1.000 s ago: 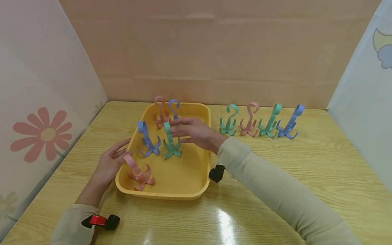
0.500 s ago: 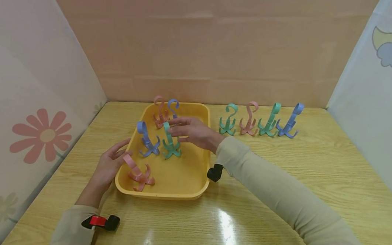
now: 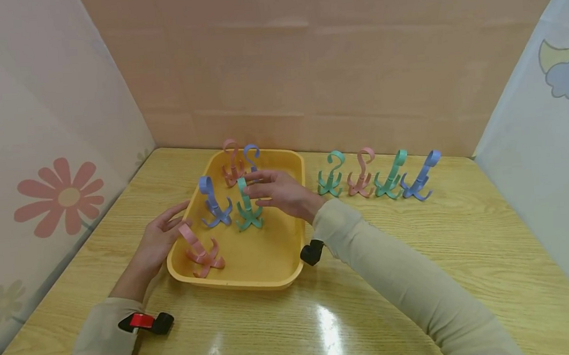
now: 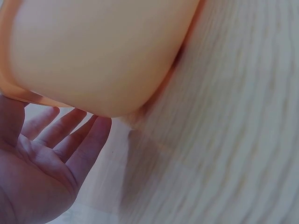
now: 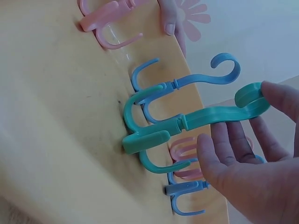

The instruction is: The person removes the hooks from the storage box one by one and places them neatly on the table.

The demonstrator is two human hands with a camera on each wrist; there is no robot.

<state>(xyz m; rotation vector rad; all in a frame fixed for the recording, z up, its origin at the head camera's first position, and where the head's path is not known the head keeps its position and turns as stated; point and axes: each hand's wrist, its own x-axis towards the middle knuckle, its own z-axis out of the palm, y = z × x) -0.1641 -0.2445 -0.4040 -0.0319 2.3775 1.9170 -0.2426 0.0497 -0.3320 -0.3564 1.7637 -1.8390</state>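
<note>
In the yellow plastic basin (image 3: 265,267) stand plastic claw hooks, each with several prongs and a curled top. My right hand (image 3: 285,191) reaches over the basin and pinches the curled top of a green claw hook (image 5: 205,116) between thumb and fingers. That hook stands upright, prongs on the basin floor. My left hand (image 3: 159,240) grips the basin's left rim, its thumb over the edge and its fingers (image 4: 88,149) along the outer wall. Close by are a blue hook (image 3: 216,208) and a leaning pink hook (image 3: 204,257). Another pink hook (image 3: 233,169) and a partly hidden blue hook (image 3: 251,152) stand farther back.
Right of the basin, a row stands on the wooden table (image 3: 391,279): a green hook (image 3: 331,180), a pink hook (image 3: 362,179), another green hook (image 3: 391,180) and a blue hook (image 3: 419,181). A brown backdrop (image 3: 317,74) rises behind, with printed panels at both sides.
</note>
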